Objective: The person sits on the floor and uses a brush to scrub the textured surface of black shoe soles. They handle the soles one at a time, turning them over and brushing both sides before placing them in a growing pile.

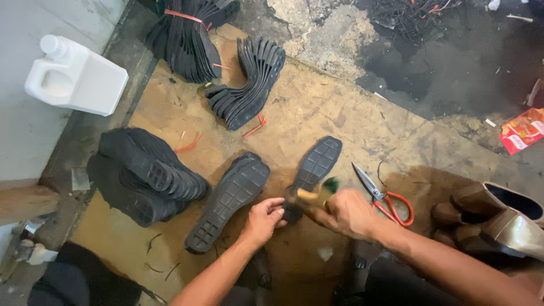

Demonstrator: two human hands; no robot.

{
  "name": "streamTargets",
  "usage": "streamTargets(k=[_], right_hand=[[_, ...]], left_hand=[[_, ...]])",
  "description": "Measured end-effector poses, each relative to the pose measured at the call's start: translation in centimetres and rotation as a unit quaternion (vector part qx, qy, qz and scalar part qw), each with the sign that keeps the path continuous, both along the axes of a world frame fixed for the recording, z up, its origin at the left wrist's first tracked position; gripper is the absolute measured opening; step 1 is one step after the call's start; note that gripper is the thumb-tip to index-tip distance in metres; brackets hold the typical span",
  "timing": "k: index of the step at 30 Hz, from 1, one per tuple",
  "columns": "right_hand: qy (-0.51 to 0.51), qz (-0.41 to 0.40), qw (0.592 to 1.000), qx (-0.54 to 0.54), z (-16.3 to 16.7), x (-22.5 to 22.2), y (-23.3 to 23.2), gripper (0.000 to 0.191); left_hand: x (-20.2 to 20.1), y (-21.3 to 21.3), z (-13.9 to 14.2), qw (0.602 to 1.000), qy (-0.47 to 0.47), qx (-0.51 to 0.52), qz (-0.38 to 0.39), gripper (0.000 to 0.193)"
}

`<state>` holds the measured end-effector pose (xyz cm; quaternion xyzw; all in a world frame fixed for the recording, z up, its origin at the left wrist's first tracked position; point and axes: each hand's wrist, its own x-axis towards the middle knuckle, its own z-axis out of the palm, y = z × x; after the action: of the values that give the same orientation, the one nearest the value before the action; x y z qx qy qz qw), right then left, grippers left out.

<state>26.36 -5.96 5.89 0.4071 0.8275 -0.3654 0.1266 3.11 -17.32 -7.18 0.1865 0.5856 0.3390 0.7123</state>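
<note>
At the centre of the stained board (pixel 317 113) on the floor, a black rubber shoe sole (pixel 313 170), tread side up, toe toward one o'clock, heel end pinned at the near edge under the left hand (pixel 263 218), fingers curled down and pressing on that heel. Just at three o'clock of that hand, the right hand (pixel 348 212), clenched around a wooden-handled brush (pixel 317 195) with a green tuft, bristles hovering over or touching the heel; contact too blurred to tell. By the look of it, thin, light and floppy along its length, stiffer across the ribbed tread, so likely to bend or slide if lifted by the toe alone; best held flat by the heel or pinched at the narrow waist, grid tread giving good grip, smooth underside probably slicker. Beside it at nine o'clock, a second sole (pixel 229 201) lying free, also tread up. Farther toward nine o'clock, a heap of dark soles (pixel 141 173); at twelve o'clock, two fanned bundles of soles (pixel 246 85) tied with red string. At three o'clock, red-handled scissors (pixel 385 198) lying open on the board; beyond them, brown shoe uppers (pixel 498 215). At ten o'clock, a white plastic jug (pixel 73 76) on the pale ledge.
</note>
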Motion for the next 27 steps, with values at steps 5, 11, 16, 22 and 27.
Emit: streamTargets(k=[5,11,16,22,27], right_hand=[[-0.030,0.029,0.998,-0.052,0.5,-0.5,-0.2,0.034],[0.186,-0.098,0.977,-0.039,1.0,-0.7,0.4,0.021],[0.073,0.077,0.991,0.081,2.3,-0.5,1.1,0.022],[-0.013,0.136,0.986,0.096,4.3,-1.6,0.1,0.016],[0.023,0.180,0.975,0.127,4.0,-1.2,0.2,0.016]], left_hand=[[0.0,0.3,-0.1,1.000,0.011,0.011,0.004,0.039],[-0.1,0.2,0.1,1.000,0.025,0.017,-0.008,0.037],[-0.4,0.4,0.8,0.999,0.043,0.011,-0.017,0.036],[-0.6,0.6,1.7,0.997,0.069,0.018,-0.040,0.037],[-0.7,0.8,1.2,0.997,0.064,0.025,-0.027,0.037]])
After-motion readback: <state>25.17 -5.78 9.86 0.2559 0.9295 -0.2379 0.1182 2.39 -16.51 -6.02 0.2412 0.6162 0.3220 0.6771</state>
